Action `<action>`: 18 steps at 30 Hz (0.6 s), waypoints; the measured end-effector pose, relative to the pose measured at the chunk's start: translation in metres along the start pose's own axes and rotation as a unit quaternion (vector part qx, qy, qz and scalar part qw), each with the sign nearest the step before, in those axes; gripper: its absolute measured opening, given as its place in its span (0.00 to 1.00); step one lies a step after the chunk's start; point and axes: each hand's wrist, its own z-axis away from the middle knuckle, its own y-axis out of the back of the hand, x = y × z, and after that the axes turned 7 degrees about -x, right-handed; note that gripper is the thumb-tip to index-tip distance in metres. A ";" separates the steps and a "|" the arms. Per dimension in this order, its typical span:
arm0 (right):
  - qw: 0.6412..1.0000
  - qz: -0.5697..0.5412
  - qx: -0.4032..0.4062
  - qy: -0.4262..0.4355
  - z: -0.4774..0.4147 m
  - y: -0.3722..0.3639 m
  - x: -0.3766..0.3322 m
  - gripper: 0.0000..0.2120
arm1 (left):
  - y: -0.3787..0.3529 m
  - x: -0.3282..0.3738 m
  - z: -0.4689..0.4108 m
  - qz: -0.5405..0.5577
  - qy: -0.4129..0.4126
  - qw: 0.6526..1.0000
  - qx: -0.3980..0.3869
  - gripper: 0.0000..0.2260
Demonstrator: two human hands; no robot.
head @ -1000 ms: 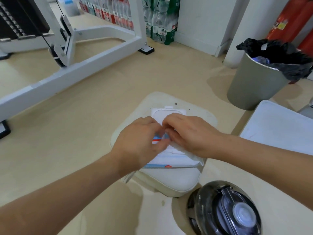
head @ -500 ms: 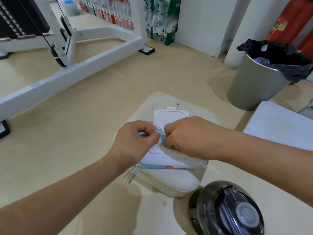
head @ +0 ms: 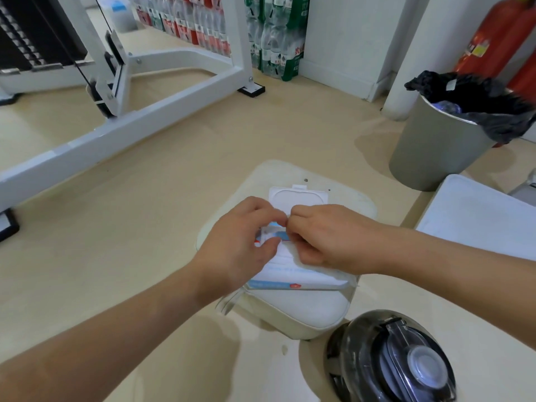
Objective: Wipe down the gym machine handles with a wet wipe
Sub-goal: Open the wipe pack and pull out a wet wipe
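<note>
A white pack of wet wipes [head: 301,274] with blue and red print lies on a cream padded seat [head: 307,314]. Its white lid [head: 298,197] is flipped open at the far end. My left hand [head: 240,245] holds the pack's left side, fingers curled over its top. My right hand [head: 327,236] pinches at the pack's opening with curled fingers; what they hold is hidden. The white gym machine frame [head: 139,117] with a black cable stands at the upper left. No handle shows.
A grey bin [head: 435,152] lined with a black bag stands at the right. A dark water bottle lid [head: 397,361] sits bottom right. A white pad [head: 481,216] lies at the right edge. Packs of bottled water [head: 272,33] and red extinguishers [head: 487,39] line the far wall.
Both hands stay at the pack's opening, shifting only slightly. The left fingers have spread a little over the pack's top.
</note>
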 end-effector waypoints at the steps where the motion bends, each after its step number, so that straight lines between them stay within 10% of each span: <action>1: 1.000 -0.001 0.007 0.009 0.001 -0.001 0.000 0.16 | 0.001 0.000 -0.002 -0.038 -0.010 0.999 -0.010 0.09; 9: 0.996 0.031 0.078 0.034 0.009 -0.002 -0.005 0.09 | 0.010 0.015 -0.013 -0.075 -0.006 0.994 -0.075 0.05; 18: 0.978 -0.187 0.023 -0.092 0.020 0.007 0.006 0.07 | -0.006 0.031 -0.018 -0.220 -0.009 0.972 -0.085 0.10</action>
